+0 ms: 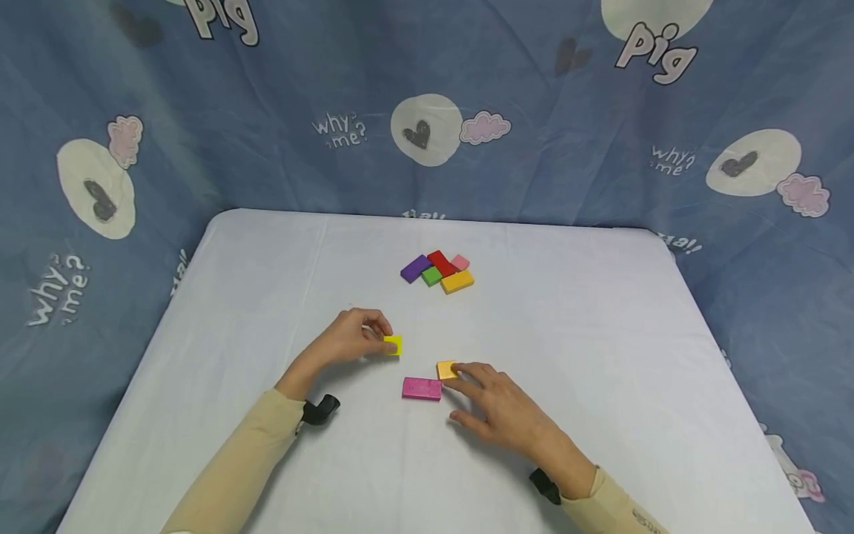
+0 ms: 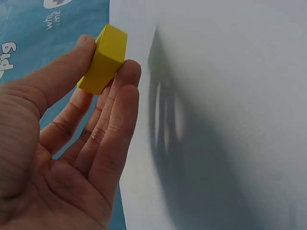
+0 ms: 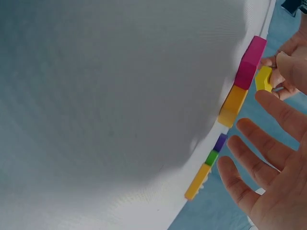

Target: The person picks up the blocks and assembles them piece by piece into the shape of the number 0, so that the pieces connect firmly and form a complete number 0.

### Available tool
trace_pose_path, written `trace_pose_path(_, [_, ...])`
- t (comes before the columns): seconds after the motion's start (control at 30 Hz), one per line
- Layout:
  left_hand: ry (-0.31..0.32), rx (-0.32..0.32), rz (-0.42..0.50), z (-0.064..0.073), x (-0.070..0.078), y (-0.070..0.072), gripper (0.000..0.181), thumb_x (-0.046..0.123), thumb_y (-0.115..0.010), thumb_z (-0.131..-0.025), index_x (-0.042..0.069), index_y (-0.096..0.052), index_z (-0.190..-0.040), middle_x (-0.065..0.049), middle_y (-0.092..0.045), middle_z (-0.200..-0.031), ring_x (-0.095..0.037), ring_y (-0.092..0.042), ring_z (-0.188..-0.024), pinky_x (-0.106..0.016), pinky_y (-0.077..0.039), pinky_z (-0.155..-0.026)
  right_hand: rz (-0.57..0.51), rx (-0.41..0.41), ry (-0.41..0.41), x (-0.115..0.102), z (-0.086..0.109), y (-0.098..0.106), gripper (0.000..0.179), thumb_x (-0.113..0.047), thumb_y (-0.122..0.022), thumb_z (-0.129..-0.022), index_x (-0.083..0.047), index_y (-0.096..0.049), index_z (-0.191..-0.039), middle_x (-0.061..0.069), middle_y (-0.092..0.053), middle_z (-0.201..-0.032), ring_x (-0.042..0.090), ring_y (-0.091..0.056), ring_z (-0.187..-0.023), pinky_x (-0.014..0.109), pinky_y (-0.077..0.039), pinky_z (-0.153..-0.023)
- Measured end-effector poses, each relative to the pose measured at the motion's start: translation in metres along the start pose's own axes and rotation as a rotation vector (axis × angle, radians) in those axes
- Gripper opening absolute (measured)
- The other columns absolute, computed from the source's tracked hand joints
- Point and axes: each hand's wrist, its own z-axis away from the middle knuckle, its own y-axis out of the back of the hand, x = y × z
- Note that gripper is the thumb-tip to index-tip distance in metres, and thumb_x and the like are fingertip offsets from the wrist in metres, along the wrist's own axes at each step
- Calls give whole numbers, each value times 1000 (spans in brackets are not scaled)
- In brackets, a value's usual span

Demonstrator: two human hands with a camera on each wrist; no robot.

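- The left hand [image 1: 350, 337] pinches the yellow block [image 2: 105, 57] between thumb and fingertips, narrow at that grip.
- The right hand [image 1: 503, 411] is wide, its fingers parted and holding nothing; its fingertips are at the edge of the orange block [image 1: 445, 370] (whether they touch it, I cannot tell).
- The magenta block [image 1: 422, 389] lies left of the right hand's fingertips, its corner meeting the orange block or nearly so.
- Beyond both hands, a cluster sits close together: purple block [image 1: 415, 268], red block [image 1: 441, 263], green block [image 1: 432, 276], pink block [image 1: 460, 262] and second orange block [image 1: 457, 282].
- Under the hands spreads the white tablecloth [image 1: 567, 311].
- Well beyond the hands hangs the blue cloth [image 1: 280, 170], printed with "pig" in outlined letters at the top, to the left and right.
- "why me?" repeats on it: straight ahead of the hands, and out to either side.
- Shorter lettering, like "Ha!!", shows along the table's far edge (the table cuts part of it off).
- Dark writing marks the right sleeve [image 1: 617, 504], behind the right hand (too small to read).
- A black device [image 1: 322, 409] sits at the left hand's wrist.
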Motion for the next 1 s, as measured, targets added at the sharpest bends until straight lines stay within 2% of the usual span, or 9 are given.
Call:
trace_pose_path(0.3, [-27,-80,-9,2,0,-8,20,16,-84,-78,7,-70,-90,2,-66,-79,-14,-60,-70,-30,-50,-60,-4,-10,-1,-1,0,1,48,-41,-66,-92,-20,-60,-135,6,-52,-137,21,-46,-127,45,-45,-97])
trace_pose_path(0.63, [-50,-129,-38,3,-1,-12,19,15,-83,-78,8,-71,-90,4,-66,-78,-12,-61,-70,-29,-51,-67,8,-11,-4,-2,0,1,48,-42,-66,-93,-20,-60,-135,5,-51,-138,21,-46,-127,45,-45,-97])
trace_pose_path(1.0, [-89,-118,-73,4,-2,-15,19,17,-83,-79,9,-71,-92,6,-67,-82,-10,-61,-71,-28,-52,-68,6,-16,-17,-3,-1,1,48,-42,-66,-93,-20,-60,-135,6,-51,-138,22,-46,-128,45,-44,-98])
